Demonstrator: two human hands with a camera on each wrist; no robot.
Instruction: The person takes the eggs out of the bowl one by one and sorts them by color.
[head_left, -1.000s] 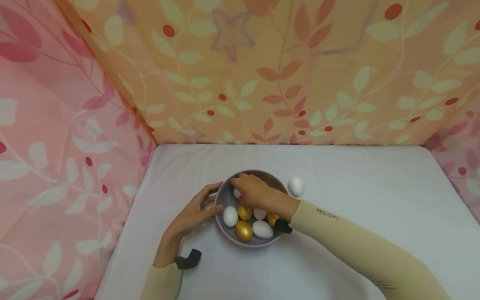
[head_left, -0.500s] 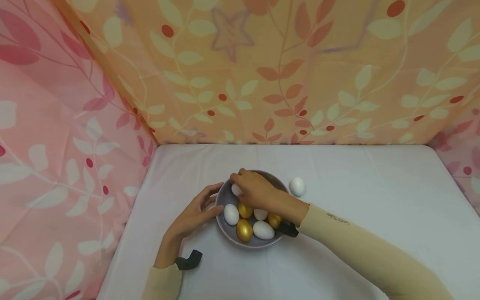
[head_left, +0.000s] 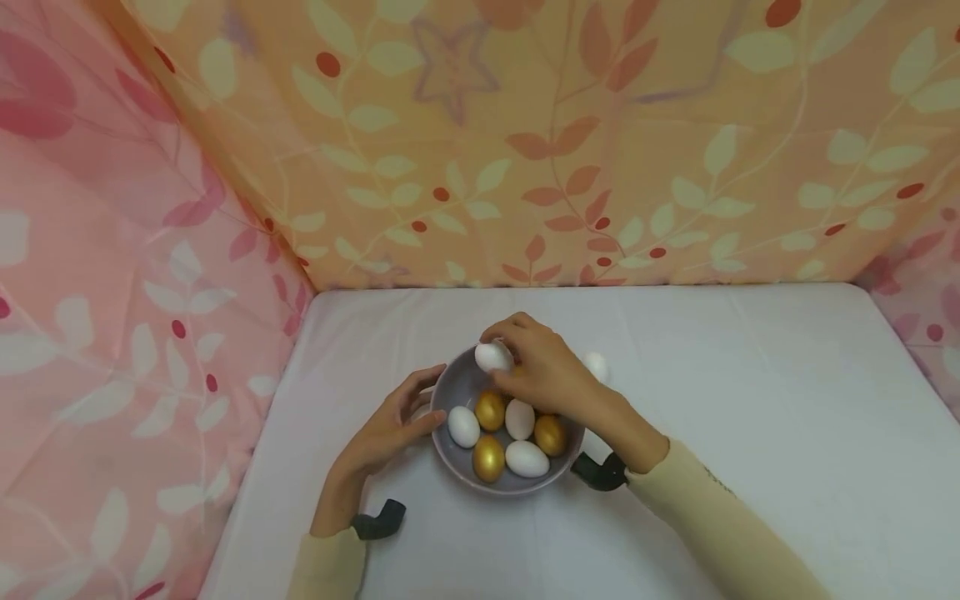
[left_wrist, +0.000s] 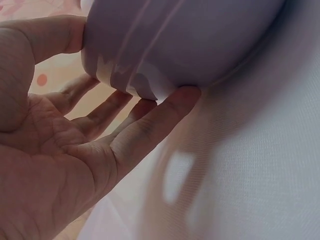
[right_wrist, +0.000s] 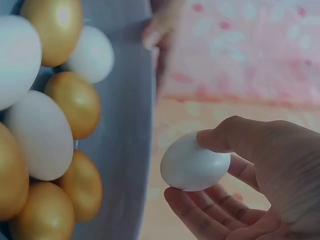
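In the head view, my right hand [head_left: 551, 367] pinches a white egg [head_left: 492, 357] at the far rim of a grey-purple bowl [head_left: 444, 392]. The right wrist view shows this egg between thumb and fingertips, beside the bowl's rim. Inside the bowl lie several gold eggs [head_left: 489, 459] and white eggs [head_left: 527, 460]; part of the far side is hidden by my right hand. My left hand [head_left: 384, 429] rests against the bowl's left side. Its extended fingers [left_wrist: 145, 132] touch the smooth outer wall low down in the left wrist view, with the thumb higher up near the rim.
Another white egg [head_left: 596, 367] lies on the white table [head_left: 712, 375] behind my right wrist, partly covered by it. Patterned cloth [head_left: 645, 167] stands along the table's far edge, and pink cloth [head_left: 112, 333] rises at the left.
My right hand has lifted the white egg from inside the bowl up and away to the far rim. More of the gold and white eggs show now. The left hand stays put.
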